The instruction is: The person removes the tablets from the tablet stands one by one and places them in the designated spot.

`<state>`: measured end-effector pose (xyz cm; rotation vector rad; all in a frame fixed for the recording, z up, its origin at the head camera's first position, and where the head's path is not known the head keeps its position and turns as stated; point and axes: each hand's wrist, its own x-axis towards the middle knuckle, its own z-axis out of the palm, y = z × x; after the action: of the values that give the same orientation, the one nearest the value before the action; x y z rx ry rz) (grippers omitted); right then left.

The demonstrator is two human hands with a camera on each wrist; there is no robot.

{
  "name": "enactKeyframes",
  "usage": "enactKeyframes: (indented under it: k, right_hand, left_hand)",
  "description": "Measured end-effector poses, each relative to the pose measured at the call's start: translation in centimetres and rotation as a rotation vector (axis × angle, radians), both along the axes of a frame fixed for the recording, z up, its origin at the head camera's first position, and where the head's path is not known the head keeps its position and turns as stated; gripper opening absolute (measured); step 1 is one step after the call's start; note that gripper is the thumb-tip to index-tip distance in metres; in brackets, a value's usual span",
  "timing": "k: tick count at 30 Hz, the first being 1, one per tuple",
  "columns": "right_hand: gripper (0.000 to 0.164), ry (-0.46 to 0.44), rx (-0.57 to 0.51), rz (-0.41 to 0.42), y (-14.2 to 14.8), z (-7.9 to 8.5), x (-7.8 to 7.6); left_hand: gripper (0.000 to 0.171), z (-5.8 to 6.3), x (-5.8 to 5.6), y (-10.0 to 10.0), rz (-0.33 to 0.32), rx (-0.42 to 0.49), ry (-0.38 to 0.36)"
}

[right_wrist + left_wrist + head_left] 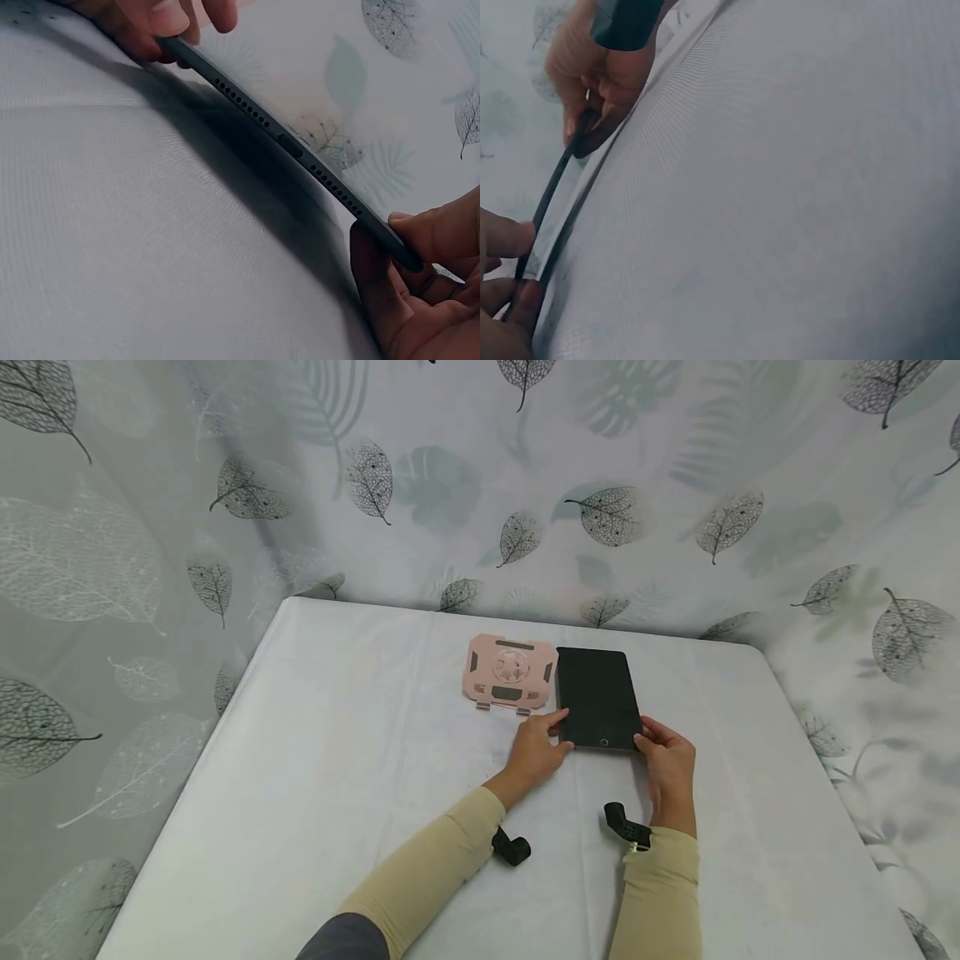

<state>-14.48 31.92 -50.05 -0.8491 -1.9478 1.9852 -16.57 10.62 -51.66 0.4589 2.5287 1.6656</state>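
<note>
A black tablet (600,693) with a round home button at its near edge is held between both hands. My left hand (534,750) pinches its near left corner, thumb at the front and a finger along the left side. The right hand (670,768) grips the near right corner, thumb on top and fingers underneath. Seen from the right wrist, the tablet's edge (270,127) shows speaker holes and a port, with a dark shadow on the cloth below it. Just left of the tablet lies a pink folding stand (510,672) with cut-outs and small lips at its near edge.
A white cloth covers the table (360,727). Leaf-patterned curtains (450,510) hang behind it and along both sides. Black wrist-worn devices sit on the left wrist (512,847) and right wrist (624,823).
</note>
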Motion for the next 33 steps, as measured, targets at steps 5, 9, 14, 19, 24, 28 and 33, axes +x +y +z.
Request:
enactKeyframes:
  k: [5, 9, 14, 19, 24, 28, 33]
  right_hand:
    - [0.048, -0.061, 0.034, 0.022, 0.2, -0.2, -0.2]
    - [0.046, -0.104, 0.133, 0.043, 0.2, -0.1, -0.1]
    - [0.041, -0.13, 0.37, 0.049, 0.0, -0.5, 0.3]
    - [0.035, -0.087, 0.541, 0.022, -0.7, -1.1, 0.5]
    - [0.03, -0.057, 0.656, 0.036, -1.3, -2.0, 0.4]
    - [0.029, -0.059, 0.693, 0.034, -1.4, -2.4, 0.2]
    - [0.028, -0.075, 0.709, 0.01, -1.0, -2.4, 0.0]
  left_hand:
    - [0.053, 0.1, -0.1, 0.1, -0.012, -0.014, 0.001]
    - [0.053, 0.5, -0.2, 0.3, 0.004, -0.076, 0.015]
    - [0.052, 0.6, -0.2, 0.5, 0.018, -0.171, 0.039]
    - [0.054, 0.2, -0.2, 0.3, 0.012, -0.232, 0.111]
    - [0.053, -0.2, -0.1, 0.0, 0.044, -0.283, 0.151]
    - [0.05, -0.4, -0.2, 0.1, 0.058, -0.273, 0.157]
    - [0.047, -0.5, -0.3, 0.7, 0.056, -0.249, 0.174]
